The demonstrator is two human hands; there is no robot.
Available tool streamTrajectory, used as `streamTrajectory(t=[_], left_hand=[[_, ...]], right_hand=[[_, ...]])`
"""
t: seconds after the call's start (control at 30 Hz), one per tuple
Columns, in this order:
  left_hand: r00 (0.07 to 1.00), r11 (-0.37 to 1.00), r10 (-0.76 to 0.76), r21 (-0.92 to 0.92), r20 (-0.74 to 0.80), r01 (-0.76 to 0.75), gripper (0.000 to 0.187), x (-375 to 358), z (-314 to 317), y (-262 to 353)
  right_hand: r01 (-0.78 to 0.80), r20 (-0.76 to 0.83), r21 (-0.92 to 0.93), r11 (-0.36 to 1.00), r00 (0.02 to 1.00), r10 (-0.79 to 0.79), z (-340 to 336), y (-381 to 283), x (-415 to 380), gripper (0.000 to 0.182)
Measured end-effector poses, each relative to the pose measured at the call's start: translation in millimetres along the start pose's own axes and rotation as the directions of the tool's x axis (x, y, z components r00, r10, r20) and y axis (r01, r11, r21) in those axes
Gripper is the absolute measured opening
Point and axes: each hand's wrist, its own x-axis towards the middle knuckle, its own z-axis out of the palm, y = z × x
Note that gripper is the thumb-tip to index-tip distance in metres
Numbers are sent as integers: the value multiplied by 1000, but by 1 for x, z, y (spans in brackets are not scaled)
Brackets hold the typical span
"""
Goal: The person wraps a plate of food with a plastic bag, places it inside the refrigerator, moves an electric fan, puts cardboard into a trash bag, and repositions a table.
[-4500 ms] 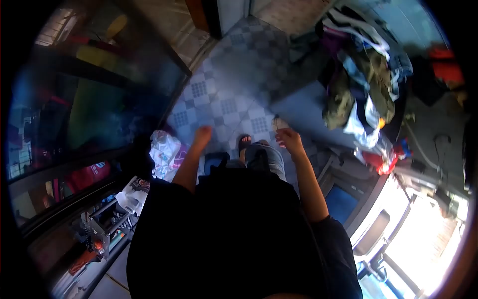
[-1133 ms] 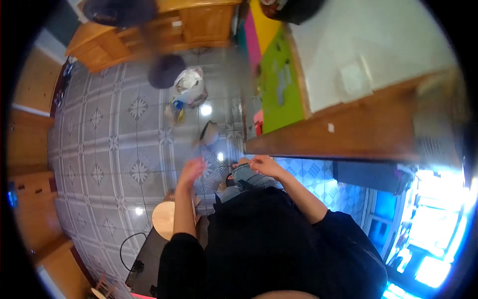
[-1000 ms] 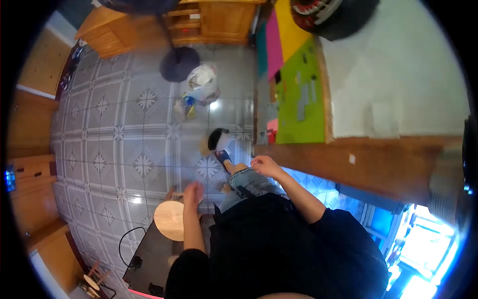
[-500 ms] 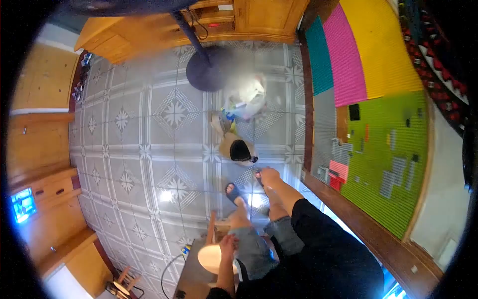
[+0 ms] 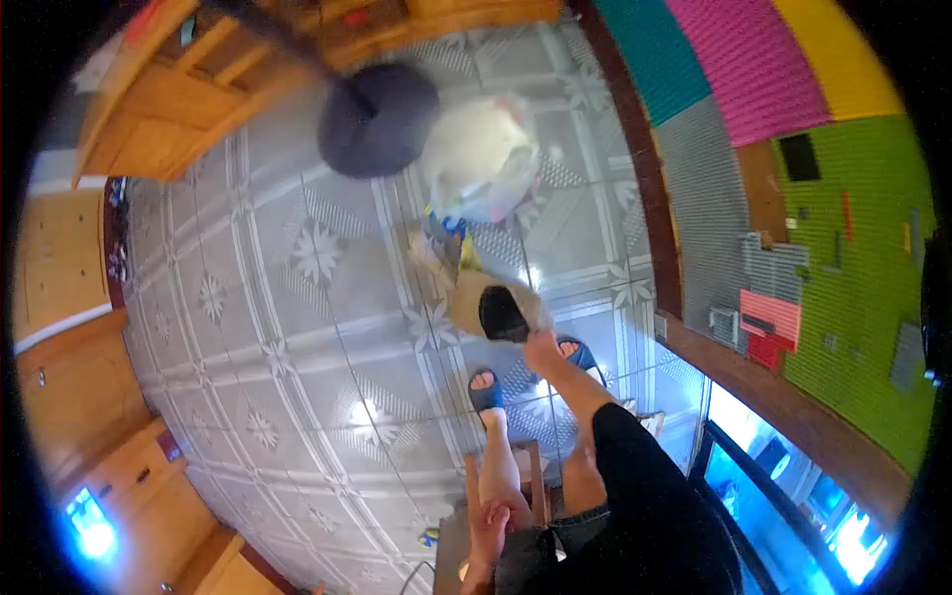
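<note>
My right hand [image 5: 540, 349] reaches down to the near edge of a tan, bag-like thing [image 5: 472, 305] with a black oval patch on it. Its fingers are closed at that edge, beside the black patch. The tan thing lies on the tiled floor in front of my feet, and its far end narrows towards a blue-and-yellow wrapper [image 5: 451, 226]. A whitish plastic bag [image 5: 481, 159], blurred, sits just beyond. My left hand [image 5: 491, 526] is over my lap with its fingers curled in and nothing visible in them.
A dark round stand base [image 5: 379, 121] with a pole is on the floor beyond. Coloured building baseplates [image 5: 853, 268] with several bricks cover a raised surface at right. Wooden cabinets [image 5: 64, 248] line the left. My sandalled foot [image 5: 485, 390] is on the patterned tiles.
My right hand has moved up to the tan thing's near edge; before, it was apart from it. My left hand has shifted right, away from the round seat. The view has turned.
</note>
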Motion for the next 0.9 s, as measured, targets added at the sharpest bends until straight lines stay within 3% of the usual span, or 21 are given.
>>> streamTrajectory(t=[0.03,0.07,0.1,0.13,0.17,0.2,0.23,0.27,0.33,0.4,0.43,0.47,0.53,0.57,0.6,0.63,0.7,0.73,0.8,0.83,0.9], left_hand=[[999,998,35,60,19,-36,26,4,-4,3],[996,994,75,71,51,-78,26,3,-5,15],[931,882,339,298,136,-364,33,0,-2,31],[787,640,555,468,268,-610,40,-6,1,47],[757,518,554,568,347,-640,47,-12,1,63],[712,479,591,546,380,-688,47,-23,8,89],[618,268,602,600,506,-753,49,-37,19,119],[517,37,588,618,622,-785,51,-55,30,148],[381,-54,623,524,683,-850,47,-97,52,192],[341,79,236,332,910,-940,38,-139,68,224],[177,76,404,160,897,-984,29,-168,82,232],[146,52,394,137,908,-989,29,-198,92,248],[486,509,-38,436,873,-742,20,-253,118,278],[274,649,196,85,942,-756,19,-253,134,272],[142,622,243,-42,960,-782,18,-278,152,281],[9,598,279,-166,960,-784,17,-307,173,296],[-57,643,313,-256,948,-722,19,-355,205,306],[-176,664,315,-349,933,-661,22,-382,222,317],[-318,794,290,-412,903,-447,31,-423,257,337],[-407,839,256,-411,877,-357,32,-467,266,345],[-555,851,184,-414,811,-323,27,-505,310,361]], right_hand=[[238,91,-294,926,971,-221,-9,-5,-6,20],[207,-56,-226,952,973,-225,4,-13,-19,19],[234,-34,-155,960,970,-242,-25,-27,-41,16],[338,8,-93,936,941,-339,-79,-47,-80,15],[396,-64,67,916,918,-392,-101,-60,-110,16],[361,161,145,921,910,-382,-120,-70,-133,15],[306,293,304,902,871,-395,-206,-92,-176,10],[319,285,195,927,886,-365,-232,-104,-209,16],[414,-107,458,787,904,-413,-313,-122,-290,21],[384,-189,527,758,923,-337,-382,-127,-356,19],[352,-225,633,690,936,-271,-415,-129,-389,18],[259,-226,739,622,965,-133,-446,-133,-426,15],[183,-243,830,526,969,48,-495,-138,-489,13],[254,-313,889,382,944,101,-510,-139,-521,15],[340,-381,912,230,909,170,-520,-139,-552,17],[381,-430,889,254,886,174,-526,-140,-579,22],[488,-577,783,385,801,158,-523,-138,-618,32],[475,-605,752,456,773,191,-516,-131,-632,35],[580,-703,683,444,686,187,-514,-131,-667,35],[600,-763,609,519,622,175,-516,-133,-686,31],[736,-858,513,442,437,268,-529,-138,-732,22]])
